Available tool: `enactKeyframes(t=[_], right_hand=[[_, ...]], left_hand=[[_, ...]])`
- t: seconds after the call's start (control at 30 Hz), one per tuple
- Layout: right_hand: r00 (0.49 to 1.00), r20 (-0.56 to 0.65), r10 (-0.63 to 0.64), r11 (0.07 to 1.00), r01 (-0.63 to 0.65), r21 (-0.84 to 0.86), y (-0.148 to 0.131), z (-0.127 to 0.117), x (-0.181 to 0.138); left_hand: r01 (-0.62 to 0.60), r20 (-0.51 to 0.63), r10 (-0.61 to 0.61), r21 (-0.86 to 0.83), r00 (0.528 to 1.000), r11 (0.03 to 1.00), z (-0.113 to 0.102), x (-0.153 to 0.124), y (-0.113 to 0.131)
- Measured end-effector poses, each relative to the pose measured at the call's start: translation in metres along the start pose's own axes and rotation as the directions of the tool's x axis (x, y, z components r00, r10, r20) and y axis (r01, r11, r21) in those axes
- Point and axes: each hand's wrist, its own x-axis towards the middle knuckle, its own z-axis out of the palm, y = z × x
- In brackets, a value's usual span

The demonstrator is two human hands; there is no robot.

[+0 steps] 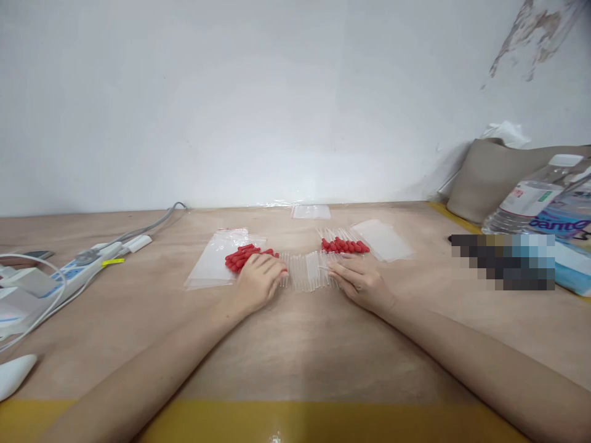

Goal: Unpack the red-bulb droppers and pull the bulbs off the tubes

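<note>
A row of clear glass dropper tubes (306, 271) lies side by side on the wooden table (295, 344), between my two hands. My left hand (258, 280) rests at the row's left end, fingers curled down against the tubes. My right hand (360, 280) presses on the right end with fingers bent together. A heap of red rubber bulbs (242, 255) lies just behind my left hand. Droppers with red bulbs fitted (344, 245) lie in a line behind my right hand.
Clear plastic bags lie at the left (210, 264), right (383, 240) and back (311, 211). A power strip with cables (87, 261) is at the far left. Water bottles (535, 197) and a grey bag (494, 175) stand at the right.
</note>
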Motion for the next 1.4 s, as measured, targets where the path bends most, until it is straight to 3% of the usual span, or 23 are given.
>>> enactKeyframes(t=[0.1, 0.2, 0.33, 0.4, 0.57, 0.77, 0.93, 1.13, 1.3, 1.4], right_hand=[[0.984, 0.013, 0.176, 0.976, -0.173, -0.134, 0.002, -0.001, 0.003], [0.942, 0.008, 0.335, 0.917, -0.324, -0.233, 0.005, 0.0, 0.005], [0.904, 0.021, 0.427, 0.883, -0.412, -0.226, 0.009, 0.0, 0.004], [0.889, 0.02, 0.457, 0.871, -0.442, -0.216, 0.01, 0.0, 0.004], [0.871, 0.031, 0.491, 0.85, -0.471, -0.238, 0.009, -0.002, 0.004], [0.903, 0.052, 0.427, 0.887, -0.407, -0.218, 0.009, 0.002, 0.0], [0.92, 0.117, 0.375, 0.917, -0.349, -0.193, 0.005, 0.0, -0.001], [0.881, 0.267, 0.391, 0.914, -0.337, -0.226, 0.0, -0.008, 0.002], [0.862, 0.298, 0.411, 0.905, -0.346, -0.249, 0.001, -0.008, 0.002], [0.862, 0.302, 0.407, 0.905, -0.337, -0.259, 0.002, -0.005, 0.001]], left_hand=[[0.242, -0.103, -0.248, -0.064, 0.963, 0.968, -0.007, 0.005, -0.029], [0.478, -0.187, -0.48, -0.062, 0.857, 0.876, -0.015, 0.007, -0.065], [0.67, -0.045, -0.678, -0.116, 0.734, 0.733, -0.019, 0.004, -0.097], [0.689, 0.024, -0.694, -0.158, 0.719, 0.708, -0.016, 0.003, -0.099], [0.645, 0.079, -0.641, -0.137, 0.764, 0.752, -0.006, 0.004, -0.088], [0.627, 0.099, -0.624, -0.005, 0.775, 0.779, -0.005, 0.005, -0.08], [0.623, 0.043, -0.623, -0.002, 0.781, 0.782, -0.009, 0.008, -0.079], [0.538, -0.089, -0.533, 0.032, 0.841, 0.842, -0.016, 0.018, -0.061], [0.376, 0.04, -0.376, 0.021, 0.926, 0.927, -0.002, 0.038, -0.026], [0.368, 0.166, -0.363, 0.004, 0.917, 0.93, 0.019, 0.063, -0.005]])
